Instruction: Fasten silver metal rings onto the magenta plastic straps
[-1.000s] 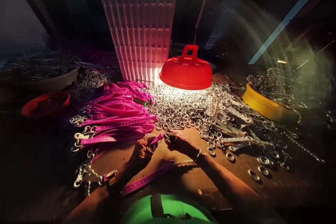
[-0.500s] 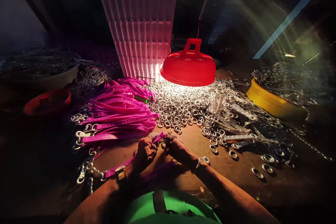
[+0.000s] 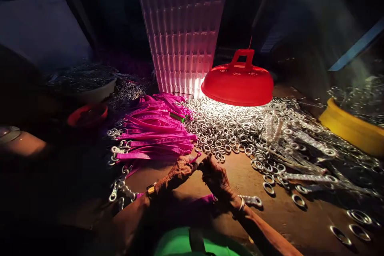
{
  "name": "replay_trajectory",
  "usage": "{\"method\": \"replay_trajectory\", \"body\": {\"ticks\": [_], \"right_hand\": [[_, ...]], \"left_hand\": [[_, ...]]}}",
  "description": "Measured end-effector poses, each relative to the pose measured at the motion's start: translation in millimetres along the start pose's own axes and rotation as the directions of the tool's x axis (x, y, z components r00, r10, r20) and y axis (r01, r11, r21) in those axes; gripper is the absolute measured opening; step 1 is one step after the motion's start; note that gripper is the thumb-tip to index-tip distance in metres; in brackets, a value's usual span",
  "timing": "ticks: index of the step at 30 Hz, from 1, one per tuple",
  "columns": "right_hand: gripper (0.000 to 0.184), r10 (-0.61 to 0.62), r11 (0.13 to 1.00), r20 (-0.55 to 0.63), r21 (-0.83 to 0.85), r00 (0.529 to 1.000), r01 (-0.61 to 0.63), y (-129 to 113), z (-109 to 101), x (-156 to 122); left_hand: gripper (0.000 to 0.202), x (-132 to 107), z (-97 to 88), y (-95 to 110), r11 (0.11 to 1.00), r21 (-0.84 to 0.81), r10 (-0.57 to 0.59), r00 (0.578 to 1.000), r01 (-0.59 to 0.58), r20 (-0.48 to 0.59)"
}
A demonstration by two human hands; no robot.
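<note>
My left hand (image 3: 180, 172) and my right hand (image 3: 215, 176) meet at the middle of the wooden table (image 3: 240, 184). Both are closed in a pinch on the tip of one magenta strap (image 3: 195, 157). The strap runs back under my wrists (image 3: 207, 199) to a metal clip (image 3: 251, 200) lying by my right wrist. What the right fingers press against the strap tip is too small to make out. Just left of my hands lies a pile of magenta straps (image 3: 153, 130) with metal clips at their ends.
A red lamp shade (image 3: 237, 84) hangs low over a heap of metal rings (image 3: 234, 126). A ribbed pink panel (image 3: 183, 32) stands behind. A yellow tub (image 3: 351, 128) sits at right, a red bowl (image 3: 87, 114) and a pale basin (image 3: 90, 88) at left. Loose rings (image 3: 300, 200) dot the table.
The view has swung left, so everything sits further right in frame. My hands stay pinched on the strap tip; the strap's tail and its clip now lie by my right wrist.
</note>
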State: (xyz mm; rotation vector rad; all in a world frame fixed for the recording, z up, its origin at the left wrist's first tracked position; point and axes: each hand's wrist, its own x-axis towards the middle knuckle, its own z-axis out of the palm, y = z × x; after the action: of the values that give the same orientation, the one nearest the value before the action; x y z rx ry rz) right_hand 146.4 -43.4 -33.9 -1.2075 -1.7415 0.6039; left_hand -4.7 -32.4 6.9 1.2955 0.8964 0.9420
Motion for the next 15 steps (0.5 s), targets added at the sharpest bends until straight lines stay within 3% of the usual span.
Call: {"method": "replay_trajectory", "body": {"ticks": [3, 7, 9, 11, 12, 15], "right_hand": [[0.012, -0.251, 0.955, -0.061, -0.179, 0.966, 0.237, 2, 5, 1], [0.011, -0.371, 0.914, 0.061, -0.151, 0.927, 0.376, 0, 9, 2], [0.010, -0.292, 0.954, 0.056, -0.056, 0.955, 0.295, -4, 7, 8], [0.011, -0.090, 0.985, 0.042, 0.152, 0.995, 0.083, -7, 0, 21], [0.013, 0.022, 0.953, 0.064, 0.300, 0.998, -0.040, -9, -5, 29], [0.019, 0.186, 0.661, 0.198, 0.700, 0.962, -0.272, -10, -26, 53]], "left_hand": [[0.018, -9, -9.7, -5, 0.987, -0.135, -0.079, 0.996, 0.083, 0.036], [0.027, -26, -13.0, -21, 0.950, -0.297, -0.113, 0.993, 0.095, -0.042], [0.030, -26, -8.4, -25, 0.947, -0.309, -0.122, 0.989, 0.092, -0.078], [0.031, -20, -3.0, -28, 0.959, -0.270, -0.128, 0.985, 0.092, -0.120], [0.033, -16, -1.0, -29, 0.960, -0.267, -0.133, 0.978, 0.086, -0.160], [0.039, -5, 0.6, -36, 0.927, -0.372, -0.150, 0.951, 0.041, -0.269]]}}
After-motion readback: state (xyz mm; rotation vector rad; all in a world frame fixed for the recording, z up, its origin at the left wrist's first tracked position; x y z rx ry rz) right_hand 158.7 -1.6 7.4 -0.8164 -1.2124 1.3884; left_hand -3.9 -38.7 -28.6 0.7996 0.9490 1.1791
